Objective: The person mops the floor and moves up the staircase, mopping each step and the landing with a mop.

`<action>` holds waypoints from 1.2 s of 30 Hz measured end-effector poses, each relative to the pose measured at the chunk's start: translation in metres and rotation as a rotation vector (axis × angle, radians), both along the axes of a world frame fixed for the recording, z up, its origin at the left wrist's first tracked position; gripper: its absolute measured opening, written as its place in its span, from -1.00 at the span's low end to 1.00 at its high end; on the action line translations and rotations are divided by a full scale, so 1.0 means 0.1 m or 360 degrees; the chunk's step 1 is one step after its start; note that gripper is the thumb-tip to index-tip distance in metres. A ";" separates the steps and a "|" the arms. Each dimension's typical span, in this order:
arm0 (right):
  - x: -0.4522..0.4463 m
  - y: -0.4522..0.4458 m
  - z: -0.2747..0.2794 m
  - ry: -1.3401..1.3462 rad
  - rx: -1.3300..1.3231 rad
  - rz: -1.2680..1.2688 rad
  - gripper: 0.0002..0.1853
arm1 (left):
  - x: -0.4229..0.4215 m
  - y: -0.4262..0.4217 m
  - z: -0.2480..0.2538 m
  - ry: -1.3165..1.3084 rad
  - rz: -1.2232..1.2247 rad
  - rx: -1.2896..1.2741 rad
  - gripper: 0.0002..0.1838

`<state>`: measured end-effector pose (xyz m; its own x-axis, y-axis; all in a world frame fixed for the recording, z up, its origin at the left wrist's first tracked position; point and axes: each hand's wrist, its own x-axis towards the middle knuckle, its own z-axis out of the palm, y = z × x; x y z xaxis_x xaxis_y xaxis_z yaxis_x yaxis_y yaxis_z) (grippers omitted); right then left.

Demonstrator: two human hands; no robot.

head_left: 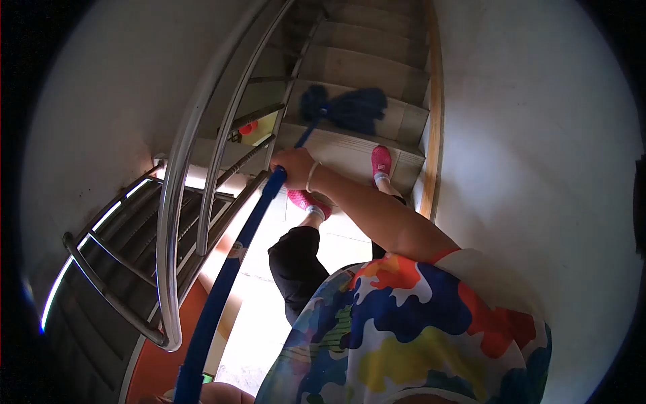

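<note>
A mop with a long blue handle point(232, 262) runs from the bottom left up to its dark blue mop head point(353, 110), which is blurred and lies against a stair step. Wearing a light band at the wrist, my right hand point(294, 168) is wrapped around the handle partway up. My left hand point(225, 392) shows only in part at the lower edge, closed around the handle near its top end.
Stairs point(363, 64) rise ahead, with a wooden edge strip point(433, 135) and a pale wall point(531, 135) on the right. A metal railing point(171, 202) curves along the left. My feet in pink shoes point(381, 160) stand on different levels.
</note>
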<state>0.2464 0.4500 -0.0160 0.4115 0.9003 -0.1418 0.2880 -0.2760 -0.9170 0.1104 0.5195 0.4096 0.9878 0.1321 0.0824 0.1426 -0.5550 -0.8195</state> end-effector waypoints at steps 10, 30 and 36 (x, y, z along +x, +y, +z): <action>0.31 -0.61 0.18 -0.0060 -0.0011 0.0148 -0.82 | -0.75 -0.07 -0.05 0.0002 0.0230 0.0233 -0.70; 0.29 -0.31 -0.01 0.0002 0.0043 0.0019 -0.82 | 0.66 0.07 0.47 -0.0145 -0.0681 -0.3536 -0.58; 0.47 0.02 -0.11 0.0091 0.0261 0.0212 -0.84 | 0.89 -0.48 0.31 -0.0181 -0.0681 -0.3072 -0.66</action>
<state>0.2938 0.4522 -0.0267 0.2828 0.9591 -0.0083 0.2583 -0.0845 -0.9624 0.1996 0.4712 0.4405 0.9752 -0.0952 0.1996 -0.2189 -0.5454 0.8091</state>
